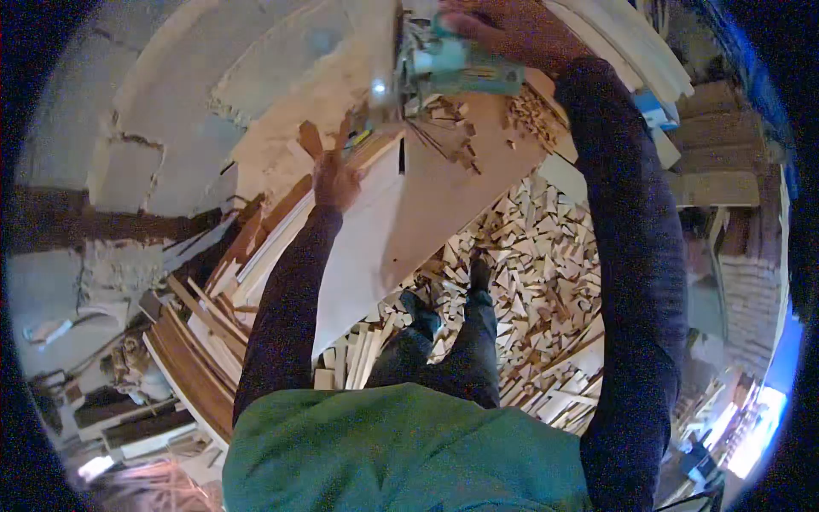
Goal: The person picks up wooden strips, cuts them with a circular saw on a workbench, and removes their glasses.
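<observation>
My left hand (337,183) is at the upper left of the bench board, its fingers closed around a short reddish-brown wooden piece (310,139). Beside it, pale wooden strips lie along the board, with a small yellow item (362,137) just beyond. My right hand (490,27) is wrapped round the top of a green power saw (473,77), its fingers partly blurred. The saw stands at the far end of the brown board (461,192), and a bright light glows at its left. Thin offcuts (444,128) lie in front of the saw.
Many small wooden offcuts (546,247) cover the floor around my feet. Long planks (196,367) are stacked at the left. Small chips (533,119) lie on the board's right part. More boards (717,145) stand at the right, and a bright opening shows at lower right.
</observation>
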Available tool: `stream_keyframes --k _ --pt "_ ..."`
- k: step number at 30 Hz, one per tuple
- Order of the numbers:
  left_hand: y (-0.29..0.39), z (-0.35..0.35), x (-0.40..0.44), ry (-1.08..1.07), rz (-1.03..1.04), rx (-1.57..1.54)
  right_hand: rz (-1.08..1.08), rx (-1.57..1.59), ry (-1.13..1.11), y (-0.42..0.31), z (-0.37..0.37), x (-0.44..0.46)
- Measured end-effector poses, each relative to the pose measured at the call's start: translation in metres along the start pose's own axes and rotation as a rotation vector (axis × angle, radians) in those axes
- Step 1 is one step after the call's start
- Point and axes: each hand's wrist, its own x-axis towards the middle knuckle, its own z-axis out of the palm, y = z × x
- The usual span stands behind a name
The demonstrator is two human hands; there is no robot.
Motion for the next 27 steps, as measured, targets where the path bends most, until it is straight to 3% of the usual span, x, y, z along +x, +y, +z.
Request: stream_keyframes --k 2,4,8,12,18,21,25,27 --pt "-0.034 0.025 -0.007 -0.020 -0.124 -0.234 0.117 -0.033 -0.137 -0.018 -0.021 -0.002" --pt "-0.031 0.025 -0.004 -0.046 -0.158 -0.275 0.067 0.090 -0.064 -0.007 -0.006 -0.004" --pt "-0.007 0.007 0.002 -0.090 -0.070 0.052 -0.001 -0.018 0.028 -0.006 0.000 -0.004" --pt "-0.007 0.000 -0.004 -0.080 -0.052 0.102 0.017 0.068 -0.018 -0.002 0.007 0.003" --pt "0.008 -0.011 -0.008 0.026 0.073 0.249 -0.030 0.005 0.110 -0.001 0.016 -0.002" --pt "0.017 -0.018 -0.008 0.029 0.086 0.213 0.096 -0.077 -0.176 -0.016 -0.012 0.000" --pt "0.030 -0.023 -0.006 0.073 0.112 0.192 -0.029 0.121 0.077 -0.004 0.014 -0.006" --pt "0.033 -0.024 -0.005 0.107 0.115 0.192 0.004 0.116 0.080 -0.009 0.015 -0.005"
